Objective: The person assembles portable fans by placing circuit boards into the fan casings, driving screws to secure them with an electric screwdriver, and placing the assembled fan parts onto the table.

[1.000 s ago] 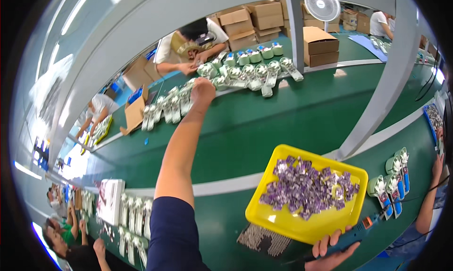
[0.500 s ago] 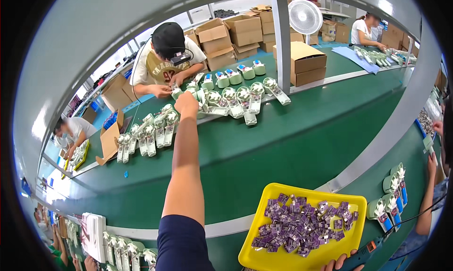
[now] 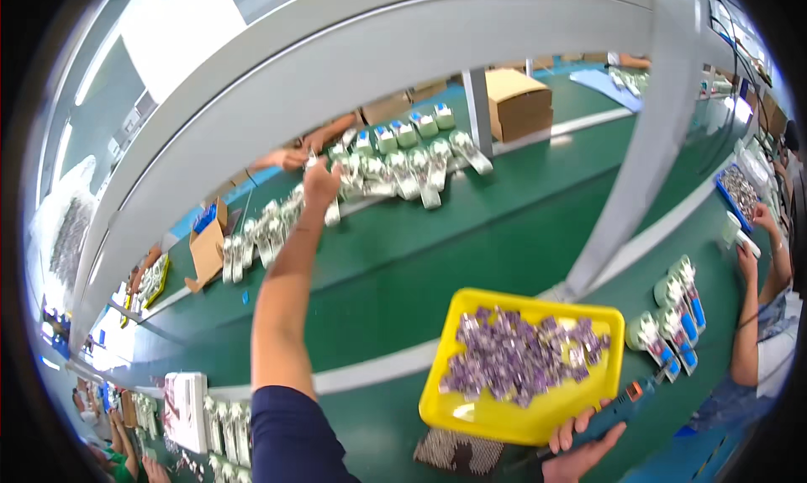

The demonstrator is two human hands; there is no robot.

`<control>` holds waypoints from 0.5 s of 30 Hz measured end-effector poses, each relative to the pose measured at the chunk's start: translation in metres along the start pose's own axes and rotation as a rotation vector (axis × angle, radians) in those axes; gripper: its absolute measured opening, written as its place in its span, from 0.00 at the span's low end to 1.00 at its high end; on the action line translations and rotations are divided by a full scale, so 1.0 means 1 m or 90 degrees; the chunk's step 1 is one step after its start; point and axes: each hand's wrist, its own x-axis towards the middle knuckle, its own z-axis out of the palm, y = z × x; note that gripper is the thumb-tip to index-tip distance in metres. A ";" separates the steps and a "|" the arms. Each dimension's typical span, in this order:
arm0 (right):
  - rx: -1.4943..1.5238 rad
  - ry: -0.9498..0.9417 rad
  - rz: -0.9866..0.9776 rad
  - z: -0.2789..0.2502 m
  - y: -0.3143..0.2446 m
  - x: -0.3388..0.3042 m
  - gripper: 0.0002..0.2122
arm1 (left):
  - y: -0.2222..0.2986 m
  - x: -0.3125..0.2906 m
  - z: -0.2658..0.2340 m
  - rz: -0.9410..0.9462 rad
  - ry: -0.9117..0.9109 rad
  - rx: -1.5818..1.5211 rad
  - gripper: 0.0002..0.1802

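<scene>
My left arm stretches across the green table to a far row of pale green and white housings [image 3: 406, 174] with round heads. Among them my left hand [image 3: 319, 184] is closed; its fingertips are hidden, so what it holds does not show. At the lower right my right hand [image 3: 586, 459] is wrapped round a dark teal electric screwdriver [image 3: 620, 410]. Just beyond it lies a yellow tray [image 3: 462, 411], heaped with small purple circuit boards [image 3: 513, 357]. A patch of tiny metal screws [image 3: 445, 451] sits by the tray's near edge.
Grey posts and a beam [image 3: 622, 147] frame the table. Co-workers' hands [image 3: 324, 136] are close beyond my left hand. Several housings with blue parts [image 3: 672, 315] stand at right, near another person's arms. A cardboard box [image 3: 517, 105] and a white block [image 3: 185, 411] stand about.
The view has tilted, showing more overhead beam. My left hand stays at the far row, a little to the left in view. My right hand and the screwdriver show more fully.
</scene>
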 end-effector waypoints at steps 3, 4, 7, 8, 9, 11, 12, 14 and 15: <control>-0.020 0.093 0.007 0.014 -0.010 -0.010 0.24 | 0.100 -0.081 -0.090 -0.034 -0.021 -0.426 0.16; -0.025 0.082 0.004 0.018 -0.011 -0.011 0.24 | 0.121 -0.116 -0.130 -0.052 -0.044 -0.567 0.14; -0.042 0.058 -0.012 0.029 -0.016 -0.016 0.24 | 0.196 -0.213 -0.269 0.135 -0.026 -0.766 0.12; -0.064 0.039 -0.016 0.027 -0.012 -0.015 0.24 | 0.215 -0.239 -0.310 0.211 -0.018 -0.840 0.12; -0.073 0.024 -0.017 0.024 -0.011 -0.015 0.24 | 0.233 -0.259 -0.346 0.260 0.008 -0.864 0.13; -0.063 -0.081 0.020 0.046 -0.014 -0.028 0.25 | 0.187 -0.204 -0.389 0.209 0.065 -0.787 0.13; -0.043 -0.118 0.026 0.051 -0.013 -0.029 0.25 | 0.148 -0.230 -0.434 0.192 0.087 -0.769 0.13; -0.074 -0.127 -0.010 0.048 -0.019 -0.028 0.25 | 0.146 -0.278 -0.431 0.163 0.092 -0.805 0.13; -0.076 -0.147 -0.036 0.043 -0.022 -0.029 0.24 | 0.155 -0.301 -0.433 0.154 0.097 -0.813 0.14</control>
